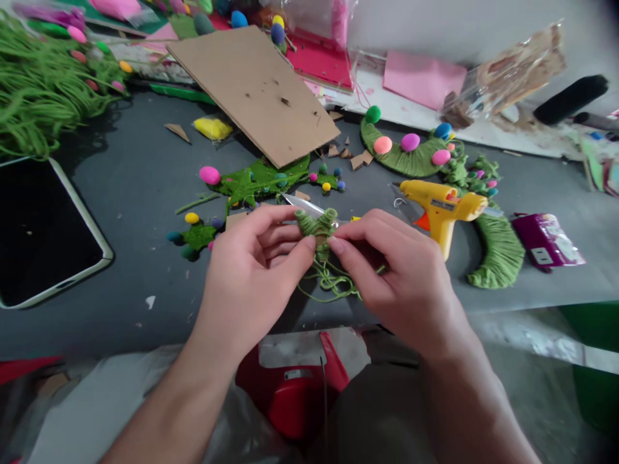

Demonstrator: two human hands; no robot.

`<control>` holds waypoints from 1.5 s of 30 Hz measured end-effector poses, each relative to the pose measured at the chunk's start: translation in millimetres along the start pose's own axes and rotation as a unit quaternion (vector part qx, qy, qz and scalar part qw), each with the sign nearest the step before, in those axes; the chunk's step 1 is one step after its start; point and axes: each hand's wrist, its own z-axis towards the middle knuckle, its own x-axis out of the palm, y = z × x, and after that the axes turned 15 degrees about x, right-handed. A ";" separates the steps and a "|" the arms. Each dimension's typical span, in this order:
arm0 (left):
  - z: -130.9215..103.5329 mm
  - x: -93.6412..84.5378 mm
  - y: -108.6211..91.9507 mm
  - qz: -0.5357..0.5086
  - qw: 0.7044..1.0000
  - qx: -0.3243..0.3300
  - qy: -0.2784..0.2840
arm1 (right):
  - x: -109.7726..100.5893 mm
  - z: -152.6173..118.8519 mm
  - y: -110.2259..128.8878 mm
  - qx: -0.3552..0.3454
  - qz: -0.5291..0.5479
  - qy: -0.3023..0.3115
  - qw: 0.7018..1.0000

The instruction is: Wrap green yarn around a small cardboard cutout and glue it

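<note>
Between my two hands is a small cardboard shape wrapped in green yarn, perhaps a star, with bare cardboard showing in its middle. My left hand grips it from the left with thumb and fingers. On the other side my right hand pinches at its edge; the yarn there is partly hidden by the fingertips. Loose green yarn strands hang and curl below it. Behind the piece lie scissors, their blade pointing up left.
A yellow glue gun lies right of my hands, near a yarn-wrapped crescent. Cardboard sheets lie behind, by a decorated crescent. At left are a tablet and a green yarn heap. A purple packet sits far right.
</note>
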 end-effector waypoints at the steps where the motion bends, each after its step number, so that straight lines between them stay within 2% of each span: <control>1: -0.3 0.2 0.0 0.001 1.000 -0.003 0.003 | 0.6 0.0 0.3 -0.002 0.002 -0.002 1.000; 9: -1.6 0.4 1.5 -0.046 0.998 -0.019 0.039 | 3.6 0.5 1.4 0.004 0.024 -0.029 0.999; 20: -1.5 -0.1 0.6 -0.053 0.998 -0.031 0.033 | -9.6 1.6 -4.4 -0.021 -0.008 -0.025 0.999; 26: -2.2 -0.2 2.2 -0.046 0.998 -0.030 0.036 | -3.2 3.1 -3.6 -0.017 0.002 -0.014 1.000; 33: -1.2 1.5 0.7 -0.064 0.996 -0.038 0.042 | 3.6 1.8 -2.7 0.010 0.007 -0.059 0.998; 45: 0.5 -2.3 -0.7 -0.051 0.997 -0.042 0.030 | -1.9 2.2 0.7 -0.015 0.014 -0.031 0.999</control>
